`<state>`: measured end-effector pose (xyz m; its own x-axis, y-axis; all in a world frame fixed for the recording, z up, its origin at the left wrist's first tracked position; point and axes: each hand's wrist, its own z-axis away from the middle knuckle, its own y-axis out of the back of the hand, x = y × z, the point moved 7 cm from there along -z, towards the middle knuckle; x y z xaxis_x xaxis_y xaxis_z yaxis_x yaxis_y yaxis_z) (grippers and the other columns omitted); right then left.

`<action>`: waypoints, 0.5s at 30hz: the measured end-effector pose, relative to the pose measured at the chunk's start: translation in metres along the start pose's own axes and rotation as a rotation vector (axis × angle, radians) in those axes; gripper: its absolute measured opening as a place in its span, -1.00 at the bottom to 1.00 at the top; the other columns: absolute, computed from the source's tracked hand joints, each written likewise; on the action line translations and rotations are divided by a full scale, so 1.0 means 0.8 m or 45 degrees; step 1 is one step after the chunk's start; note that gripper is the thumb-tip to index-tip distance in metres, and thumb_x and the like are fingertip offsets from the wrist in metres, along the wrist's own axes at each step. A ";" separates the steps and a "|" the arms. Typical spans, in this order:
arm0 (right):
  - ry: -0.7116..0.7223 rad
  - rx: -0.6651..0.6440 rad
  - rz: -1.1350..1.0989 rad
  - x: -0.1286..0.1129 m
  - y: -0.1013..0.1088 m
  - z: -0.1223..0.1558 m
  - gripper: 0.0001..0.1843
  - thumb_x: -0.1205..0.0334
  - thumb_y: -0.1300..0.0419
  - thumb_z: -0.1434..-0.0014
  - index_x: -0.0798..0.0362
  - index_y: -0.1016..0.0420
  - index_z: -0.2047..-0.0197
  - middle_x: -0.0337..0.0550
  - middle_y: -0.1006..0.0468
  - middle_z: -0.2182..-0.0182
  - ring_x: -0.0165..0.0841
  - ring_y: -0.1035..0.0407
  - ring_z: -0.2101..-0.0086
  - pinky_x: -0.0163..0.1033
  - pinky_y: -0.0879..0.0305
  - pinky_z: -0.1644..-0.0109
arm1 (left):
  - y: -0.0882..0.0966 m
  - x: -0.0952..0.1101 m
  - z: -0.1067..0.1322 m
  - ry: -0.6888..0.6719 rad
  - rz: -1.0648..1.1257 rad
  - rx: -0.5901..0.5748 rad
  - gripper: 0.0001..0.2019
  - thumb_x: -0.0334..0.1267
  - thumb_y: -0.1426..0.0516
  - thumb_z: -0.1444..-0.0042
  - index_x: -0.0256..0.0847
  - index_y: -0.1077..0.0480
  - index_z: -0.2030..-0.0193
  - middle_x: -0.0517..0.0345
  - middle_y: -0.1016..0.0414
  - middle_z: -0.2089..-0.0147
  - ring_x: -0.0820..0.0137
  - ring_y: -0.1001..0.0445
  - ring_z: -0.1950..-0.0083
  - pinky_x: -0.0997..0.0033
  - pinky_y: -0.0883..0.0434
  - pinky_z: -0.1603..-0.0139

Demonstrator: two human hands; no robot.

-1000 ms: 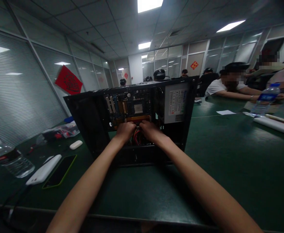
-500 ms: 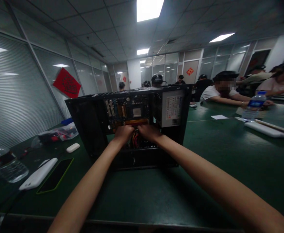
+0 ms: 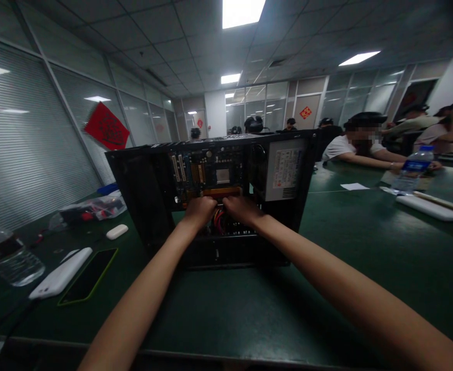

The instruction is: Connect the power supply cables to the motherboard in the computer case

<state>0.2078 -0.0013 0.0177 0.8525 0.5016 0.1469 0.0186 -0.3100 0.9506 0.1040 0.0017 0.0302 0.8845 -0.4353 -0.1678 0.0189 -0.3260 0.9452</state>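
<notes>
Left hand (image 3: 200,208) and right hand (image 3: 241,207) reach inside the computer case (image 3: 141,196); fingers hidden, grip cannot be told. Blind tugging may strain the cables (image 3: 219,220).

1. A dark green bench (image 3: 365,247) carries everything.
2. An open computer case (image 3: 145,196) stands upright at its middle.
3. To the left lie a plastic bag (image 3: 90,208), a small white pod (image 3: 117,232), a white phone (image 3: 60,281) just beside a black phone (image 3: 89,275), and a water bottle (image 3: 5,257).
4. To the far right are a second bottle (image 3: 412,175), a paper sheet (image 3: 354,186) and a white slab (image 3: 427,207).
</notes>
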 end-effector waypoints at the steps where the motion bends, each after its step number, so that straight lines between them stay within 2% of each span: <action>1: -0.005 0.000 0.004 0.000 -0.001 -0.001 -0.68 0.38 0.09 -0.41 0.18 -0.45 -0.05 0.14 -0.59 0.04 -0.09 -0.54 0.06 -0.13 -0.43 0.09 | 0.000 0.000 0.000 -0.003 -0.022 0.009 -0.68 -0.18 -0.04 -0.34 -0.23 -0.60 0.05 -0.16 -0.63 0.01 0.05 -0.62 0.01 0.18 -0.50 0.08; 5: -0.036 0.005 -0.001 0.003 -0.008 -0.007 -0.66 0.39 0.12 -0.42 0.19 -0.43 -0.06 0.17 -0.59 0.04 -0.09 -0.54 0.06 -0.12 -0.42 0.08 | -0.001 -0.001 -0.002 -0.002 -0.102 0.025 -0.71 -0.22 -0.05 -0.32 -0.22 -0.61 0.10 -0.13 -0.64 0.07 0.06 -0.63 0.05 0.21 -0.50 0.13; 10: -0.074 -0.001 -0.046 0.010 -0.017 -0.012 -0.67 0.38 0.12 -0.43 0.18 -0.44 -0.04 0.16 -0.60 0.04 -0.11 -0.54 0.06 -0.14 -0.41 0.07 | 0.000 0.002 0.000 -0.035 -0.067 0.026 -0.71 -0.20 -0.05 -0.29 -0.18 -0.61 0.11 -0.07 -0.64 0.08 0.11 -0.62 0.05 0.27 -0.48 0.16; 15: -0.106 0.003 -0.088 0.012 -0.015 -0.012 -0.69 0.35 0.09 -0.44 0.17 -0.43 -0.05 0.16 -0.59 0.02 -0.15 -0.53 0.04 -0.20 -0.38 0.06 | -0.001 0.003 0.000 -0.033 -0.026 0.037 -0.70 -0.22 -0.03 -0.29 -0.13 -0.61 0.11 -0.01 -0.65 0.08 0.16 -0.61 0.06 0.30 -0.45 0.18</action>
<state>0.2110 0.0153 0.0104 0.8898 0.4527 0.0576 0.0800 -0.2789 0.9570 0.1061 0.0011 0.0294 0.8717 -0.4498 -0.1944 0.0228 -0.3590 0.9331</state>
